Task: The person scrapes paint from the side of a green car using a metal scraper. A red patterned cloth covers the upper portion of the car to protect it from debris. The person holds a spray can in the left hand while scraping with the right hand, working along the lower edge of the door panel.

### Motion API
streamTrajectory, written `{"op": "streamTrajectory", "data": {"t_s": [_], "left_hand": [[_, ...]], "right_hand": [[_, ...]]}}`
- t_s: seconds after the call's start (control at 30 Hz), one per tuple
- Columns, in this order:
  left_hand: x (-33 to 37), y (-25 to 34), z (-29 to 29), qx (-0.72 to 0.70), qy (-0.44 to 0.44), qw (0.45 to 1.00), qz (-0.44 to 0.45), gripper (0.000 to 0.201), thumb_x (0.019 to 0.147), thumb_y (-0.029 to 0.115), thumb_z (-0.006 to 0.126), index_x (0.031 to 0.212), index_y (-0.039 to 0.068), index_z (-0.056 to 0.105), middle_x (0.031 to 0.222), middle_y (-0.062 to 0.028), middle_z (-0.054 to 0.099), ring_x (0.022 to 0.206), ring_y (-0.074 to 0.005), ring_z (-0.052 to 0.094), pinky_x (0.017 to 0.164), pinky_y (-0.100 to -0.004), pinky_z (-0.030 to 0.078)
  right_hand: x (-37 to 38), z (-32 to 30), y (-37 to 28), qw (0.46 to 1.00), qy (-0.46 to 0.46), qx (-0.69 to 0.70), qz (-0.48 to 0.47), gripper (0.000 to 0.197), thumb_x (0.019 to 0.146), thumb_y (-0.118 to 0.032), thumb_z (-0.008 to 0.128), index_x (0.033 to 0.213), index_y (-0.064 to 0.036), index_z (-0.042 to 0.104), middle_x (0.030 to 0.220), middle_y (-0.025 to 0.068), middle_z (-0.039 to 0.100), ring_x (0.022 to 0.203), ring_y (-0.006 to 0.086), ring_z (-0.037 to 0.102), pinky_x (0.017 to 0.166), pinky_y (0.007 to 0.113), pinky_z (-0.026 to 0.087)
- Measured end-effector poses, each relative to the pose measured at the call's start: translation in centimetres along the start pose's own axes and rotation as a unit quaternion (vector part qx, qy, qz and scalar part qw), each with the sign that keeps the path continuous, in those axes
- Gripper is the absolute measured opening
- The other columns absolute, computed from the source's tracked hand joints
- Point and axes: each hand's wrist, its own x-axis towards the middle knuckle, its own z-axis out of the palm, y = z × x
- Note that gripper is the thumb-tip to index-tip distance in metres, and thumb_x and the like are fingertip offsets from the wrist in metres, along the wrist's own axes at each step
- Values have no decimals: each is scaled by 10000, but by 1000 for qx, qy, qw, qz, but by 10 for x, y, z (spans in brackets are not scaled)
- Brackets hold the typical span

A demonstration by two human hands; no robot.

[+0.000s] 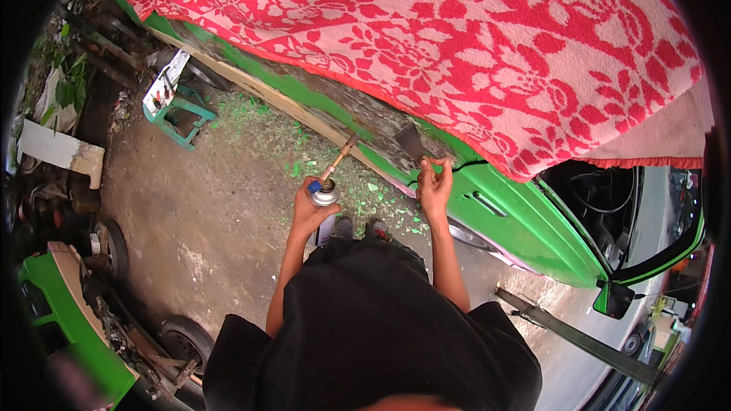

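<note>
My left hand (304, 211) is closed around a gas canister with a brass blowtorch (336, 164) on top. The torch's nozzle points up and right, toward the lower side of a green vehicle (525, 221). A blue knob sits by my thumb side. In my right hand (435, 192) is a putty knife (410, 139), its broad dark blade against or very near the vehicle's side panel, where the paint is gone and a rough grey-brown surface (327, 103) shows. I cannot see a flame. Green paint flakes (373, 196) litter the concrete below.
A red and pink floral blanket (426, 38) drapes over the vehicle. A green stool (183, 114) with small items stands at the far left. Another green vehicle (72, 320) and a loose wheel (186, 341) are at the lower left. A metal beam (579, 335) lies at the right.
</note>
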Motion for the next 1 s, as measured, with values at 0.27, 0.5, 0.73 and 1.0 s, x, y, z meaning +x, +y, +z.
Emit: {"op": "streamTrajectory", "data": {"t_s": [0.27,0.5,0.73,1.0], "left_hand": [[8,4,3,19,-24,999,28,520,556,111,843,974,49,538,865,-12,614,794,-108,580,714,-284,487],[9,7,2,-37,-25,999,14,519,560,112,847,968,57,532,856,-4,605,787,-98,571,720,-280,484],[6,-4,-2,-5,-12,1000,8,527,555,151,854,959,51,531,843,1,598,778,-101,570,721,-279,480],[8,-1,-1,-8,-14,1000,12,516,567,136,845,968,57,530,833,1,601,774,-101,569,713,-281,485]], "right_hand": [[6,5,6,999,21,40,29,188,998,-126,609,1009,-76,428,732,-19,568,498,20,385,404,209,269],[5,3,1,1000,14,-6,22,180,1006,-124,594,1010,-81,419,718,-23,533,540,6,380,430,203,268],[2,5,4,997,26,27,64,173,1014,-137,583,1023,-86,418,626,-53,470,484,11,353,402,209,238],[5,2,10,990,40,-133,-7,181,993,-72,595,984,-37,418,921,110,669,711,46,513,565,216,401]]}}
